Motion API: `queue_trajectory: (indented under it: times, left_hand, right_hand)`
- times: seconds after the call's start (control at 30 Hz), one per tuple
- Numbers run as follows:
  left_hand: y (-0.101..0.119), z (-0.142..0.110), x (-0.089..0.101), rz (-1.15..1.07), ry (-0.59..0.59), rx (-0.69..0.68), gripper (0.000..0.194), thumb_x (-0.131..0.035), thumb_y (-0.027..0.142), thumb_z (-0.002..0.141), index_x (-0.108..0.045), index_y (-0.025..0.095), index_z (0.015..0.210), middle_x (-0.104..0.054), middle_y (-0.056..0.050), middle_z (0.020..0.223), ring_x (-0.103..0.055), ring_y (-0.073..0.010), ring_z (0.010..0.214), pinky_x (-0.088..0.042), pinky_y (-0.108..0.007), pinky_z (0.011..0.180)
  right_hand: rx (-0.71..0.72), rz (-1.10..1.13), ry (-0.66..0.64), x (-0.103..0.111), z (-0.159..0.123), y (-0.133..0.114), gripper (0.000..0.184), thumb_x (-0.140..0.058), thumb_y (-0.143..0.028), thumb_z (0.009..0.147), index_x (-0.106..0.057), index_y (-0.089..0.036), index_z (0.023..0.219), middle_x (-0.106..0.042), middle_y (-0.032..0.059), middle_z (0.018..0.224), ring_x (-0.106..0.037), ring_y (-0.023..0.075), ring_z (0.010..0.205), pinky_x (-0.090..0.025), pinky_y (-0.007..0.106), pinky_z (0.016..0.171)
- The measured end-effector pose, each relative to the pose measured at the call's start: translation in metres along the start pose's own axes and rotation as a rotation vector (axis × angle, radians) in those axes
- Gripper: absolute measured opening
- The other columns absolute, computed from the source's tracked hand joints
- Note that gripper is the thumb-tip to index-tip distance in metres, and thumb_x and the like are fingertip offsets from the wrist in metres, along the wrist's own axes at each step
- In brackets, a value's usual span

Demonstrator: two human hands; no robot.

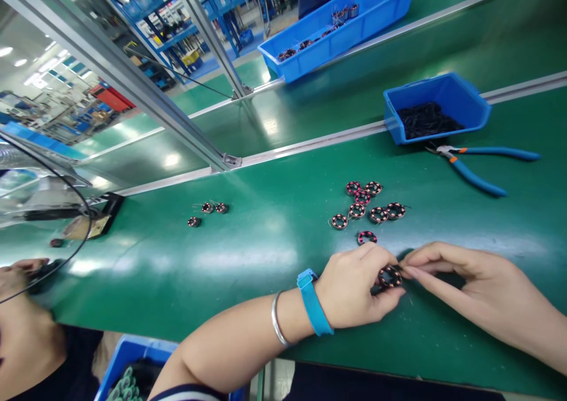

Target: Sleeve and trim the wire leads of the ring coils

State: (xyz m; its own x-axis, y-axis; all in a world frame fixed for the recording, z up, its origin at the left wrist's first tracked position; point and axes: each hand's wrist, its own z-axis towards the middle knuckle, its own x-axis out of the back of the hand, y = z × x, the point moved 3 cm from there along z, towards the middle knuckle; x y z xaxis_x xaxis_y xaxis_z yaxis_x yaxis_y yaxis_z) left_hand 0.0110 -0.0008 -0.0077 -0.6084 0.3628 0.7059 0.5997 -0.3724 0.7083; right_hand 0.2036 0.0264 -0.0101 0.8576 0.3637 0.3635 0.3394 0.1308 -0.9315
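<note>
Overhead lights glare off the green table (266, 241) before me (white patches, mostly), while the shelving (177, 23) beyond looks soft.

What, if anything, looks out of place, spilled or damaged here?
Nothing clearly stands out. The pliers lie splayed open by the small blue bin, and the coils are loosely grouped, but no spill or damage shows.

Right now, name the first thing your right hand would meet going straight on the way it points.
The right hand would probably meet the wound ring in the left hand first; exact depth is unclear.
</note>
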Motion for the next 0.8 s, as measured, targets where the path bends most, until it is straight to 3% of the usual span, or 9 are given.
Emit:
queue_trajectory:
  times: [0.13, 0.23, 0.6, 0.8]
  left_hand:
    - [0.000, 0.000, 0.000, -0.024, -0.004, 0.011, 0.027, -0.073, 0.036, 0.095, -0.064, 0.019, 0.115, -0.072, -0.004, 0.097, -0.069, -0.0173, 0.077, -0.066, -0.034, 0.080]
    - [0.000, -0.001, 0.000, -0.043, -0.006, 0.021, 0.028, -0.072, 0.035, 0.095, -0.064, 0.020, 0.118, -0.073, -0.005, 0.100, -0.071, -0.0175, 0.078, -0.066, -0.033, 0.079]
    - [-0.001, -0.001, -0.002, -0.090, -0.031, 0.061, 0.037, -0.073, 0.033, 0.094, -0.062, 0.021, 0.127, -0.077, -0.005, 0.103, -0.074, -0.0184, 0.077, -0.066, -0.034, 0.077]
    - [-0.003, -0.001, -0.004, -0.040, -0.009, 0.029, 0.035, -0.076, 0.034, 0.093, -0.063, 0.021, 0.123, -0.076, -0.004, 0.100, -0.073, -0.0178, 0.076, -0.065, -0.032, 0.076]
  right_hand:
    - [0.162, -0.073, 0.043, 0.000, -0.001, -0.003, 0.026, -0.074, -0.053, 0.096, -0.080, -0.032, 0.081, -0.083, 0.0005, 0.075, -0.080, 0.0223, 0.061, -0.069, 0.030, 0.061]
    - [0.229, -0.134, 0.076, -0.003, -0.003, -0.002, 0.016, -0.070, -0.040, 0.095, -0.077, -0.033, 0.083, -0.082, -0.0005, 0.075, -0.078, 0.0210, 0.059, -0.067, 0.030, 0.059]
    - [0.242, -0.165, 0.091, -0.006, -0.009, -0.003, 0.014, -0.068, -0.032, 0.092, -0.079, -0.034, 0.082, -0.083, -0.0039, 0.074, -0.078, 0.0204, 0.056, -0.067, 0.030, 0.061]
    - [0.339, -0.265, 0.084, -0.006, -0.020, -0.001, 0.021, -0.064, -0.035, 0.095, -0.083, -0.036, 0.086, -0.086, -0.0004, 0.081, -0.085, 0.0266, 0.076, -0.071, 0.037, 0.073]
